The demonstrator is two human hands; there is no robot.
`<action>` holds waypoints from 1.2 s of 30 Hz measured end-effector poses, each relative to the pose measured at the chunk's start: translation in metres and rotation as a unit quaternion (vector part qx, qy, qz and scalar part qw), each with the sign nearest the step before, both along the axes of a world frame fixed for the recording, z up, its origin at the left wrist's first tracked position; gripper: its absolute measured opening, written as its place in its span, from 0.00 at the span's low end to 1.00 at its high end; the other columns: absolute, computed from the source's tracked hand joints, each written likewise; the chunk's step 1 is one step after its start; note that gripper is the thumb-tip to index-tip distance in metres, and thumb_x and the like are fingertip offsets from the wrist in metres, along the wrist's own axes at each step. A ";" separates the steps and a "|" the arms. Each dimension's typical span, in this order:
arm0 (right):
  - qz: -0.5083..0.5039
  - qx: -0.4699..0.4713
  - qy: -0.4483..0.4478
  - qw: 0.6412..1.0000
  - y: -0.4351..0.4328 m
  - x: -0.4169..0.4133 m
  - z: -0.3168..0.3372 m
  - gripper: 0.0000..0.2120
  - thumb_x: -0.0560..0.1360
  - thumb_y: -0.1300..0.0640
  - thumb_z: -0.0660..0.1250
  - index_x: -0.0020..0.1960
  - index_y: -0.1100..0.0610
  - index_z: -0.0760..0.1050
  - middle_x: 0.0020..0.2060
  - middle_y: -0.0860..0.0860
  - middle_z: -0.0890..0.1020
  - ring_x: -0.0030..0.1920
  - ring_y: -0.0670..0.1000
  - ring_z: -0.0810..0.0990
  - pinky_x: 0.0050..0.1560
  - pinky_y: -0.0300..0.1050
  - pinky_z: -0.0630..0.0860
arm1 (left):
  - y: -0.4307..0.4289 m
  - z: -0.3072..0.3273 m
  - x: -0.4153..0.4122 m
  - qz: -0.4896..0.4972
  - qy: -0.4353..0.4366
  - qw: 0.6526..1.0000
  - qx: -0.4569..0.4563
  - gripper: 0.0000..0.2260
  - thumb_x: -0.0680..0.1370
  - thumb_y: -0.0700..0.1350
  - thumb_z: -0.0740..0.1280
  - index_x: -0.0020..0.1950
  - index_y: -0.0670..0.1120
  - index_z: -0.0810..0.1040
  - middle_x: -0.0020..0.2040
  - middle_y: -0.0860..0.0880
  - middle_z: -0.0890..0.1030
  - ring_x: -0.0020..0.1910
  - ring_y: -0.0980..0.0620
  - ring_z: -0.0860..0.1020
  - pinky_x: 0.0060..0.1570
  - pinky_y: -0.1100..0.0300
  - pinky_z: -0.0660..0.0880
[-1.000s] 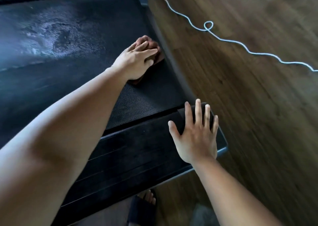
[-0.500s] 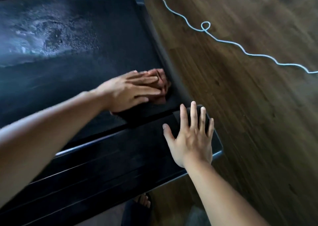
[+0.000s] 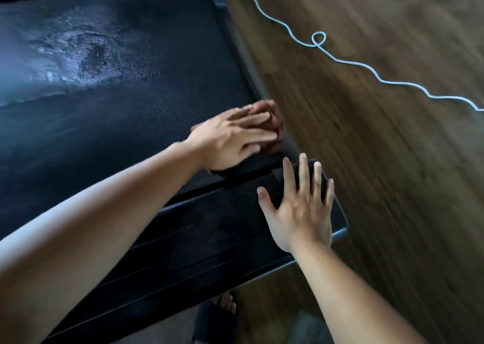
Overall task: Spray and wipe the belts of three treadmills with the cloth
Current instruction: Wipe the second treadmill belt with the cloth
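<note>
Wood-plank floor on right, thin white cord snaking across it. Black treadmill belt fills left side, fine woven texture, pale wet spray patch at upper left. Reddish-brown cloth lies on belt at its right edge, near rear end; blurred, seemingly bunched. Left hand presses cloth down with straight, flat fingers, not gripping. Right hand rests flat, fingers spread, on ribbed black end cover. Foot in dark sandal at bottom.

Dim, motion-blurred (glare upper left).
</note>
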State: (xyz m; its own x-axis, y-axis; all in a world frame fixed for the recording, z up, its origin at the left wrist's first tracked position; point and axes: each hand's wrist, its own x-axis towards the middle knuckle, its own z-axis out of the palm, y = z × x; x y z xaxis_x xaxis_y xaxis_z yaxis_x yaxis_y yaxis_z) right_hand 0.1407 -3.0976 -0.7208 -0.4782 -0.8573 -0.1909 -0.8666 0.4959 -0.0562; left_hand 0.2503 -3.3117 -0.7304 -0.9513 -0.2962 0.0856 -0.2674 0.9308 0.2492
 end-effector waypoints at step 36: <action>-0.006 -0.020 0.016 1.000 -0.001 0.001 -0.005 0.41 0.74 0.29 0.36 0.81 0.49 0.46 0.81 0.53 0.44 0.80 0.58 0.43 0.77 0.63 0.43 | 0.003 -0.011 0.188 0.063 -0.009 0.998 -0.023 0.20 0.82 0.55 0.59 0.74 0.55 0.73 0.79 0.47 0.65 0.79 0.43 0.61 0.74 0.38 0.64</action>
